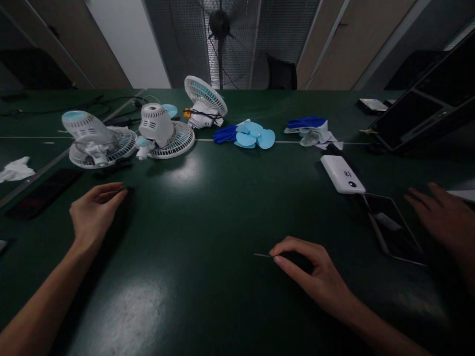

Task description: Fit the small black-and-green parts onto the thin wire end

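Note:
My right hand (315, 272) pinches a thin metal rod (261, 255) between thumb and forefinger, low over the green tabletop (208, 217). The rod's tip points left; its other end is hidden in my fingers, and its exact kind is unclear. On the left, my left hand (97, 210) rests near the table surface with its thumb and fingertips drawn together. Whether anything sits in that pinch is hidden. Beyond it lie two small white fans, a left one (91, 131) and a right one (156, 123), both face down.
A third fan (204, 104), a light-blue fan blade (256, 134) and blue-white gloves (311, 129) lie at the back. Right are a white power bank (343, 174), a phone (393, 225) and another person's hand (441, 217). A dark phone (42, 190) lies left.

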### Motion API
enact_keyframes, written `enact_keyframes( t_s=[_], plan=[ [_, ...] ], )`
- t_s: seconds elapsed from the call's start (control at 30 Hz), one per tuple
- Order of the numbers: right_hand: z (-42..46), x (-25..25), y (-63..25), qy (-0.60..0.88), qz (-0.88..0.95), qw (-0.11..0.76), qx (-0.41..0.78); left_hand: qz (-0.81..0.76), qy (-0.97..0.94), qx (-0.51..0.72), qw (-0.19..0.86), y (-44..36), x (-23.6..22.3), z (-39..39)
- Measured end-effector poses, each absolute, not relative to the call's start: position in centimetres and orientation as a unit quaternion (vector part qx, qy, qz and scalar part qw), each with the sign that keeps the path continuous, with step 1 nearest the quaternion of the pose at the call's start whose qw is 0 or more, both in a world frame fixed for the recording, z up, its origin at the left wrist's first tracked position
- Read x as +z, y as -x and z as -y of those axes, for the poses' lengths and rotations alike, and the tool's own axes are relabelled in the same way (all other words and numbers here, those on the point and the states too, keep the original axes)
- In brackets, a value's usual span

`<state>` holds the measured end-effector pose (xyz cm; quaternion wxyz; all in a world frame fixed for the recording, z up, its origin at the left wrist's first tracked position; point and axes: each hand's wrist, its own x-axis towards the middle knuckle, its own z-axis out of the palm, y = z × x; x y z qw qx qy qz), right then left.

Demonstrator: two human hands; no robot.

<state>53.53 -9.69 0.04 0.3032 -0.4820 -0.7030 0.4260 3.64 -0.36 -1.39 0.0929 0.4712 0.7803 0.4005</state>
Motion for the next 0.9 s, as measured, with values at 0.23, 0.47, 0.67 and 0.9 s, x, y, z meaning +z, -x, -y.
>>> enact_keyframes(
  t_s=[0.23, 0.47, 0.67, 0.9],
  plan=[
    [9.8, 0.0, -53.7, 0.478, 0.703, 0.298, 0.433, -0.785, -0.464, 0.400, 0.094, -3.7, -1.3, 0.4],
    [9.8, 0.1, -53.6, 0.477, 0.705, 0.298, 0.432, -0.787, -0.466, 0.391, 0.105, -3.8, -1.0, 0.3],
    [9.7, 0.0, -53.6, 0.474, 0.702, 0.300, 0.439, -0.768, -0.506, 0.371, 0.127, -5.9, 0.1, 0.6],
    [9.7, -0.2, -53.6, 0.468, 0.703, 0.303, 0.441, -0.624, -0.677, 0.324, 0.217, -16.2, 1.8, 4.2]
  ],
)
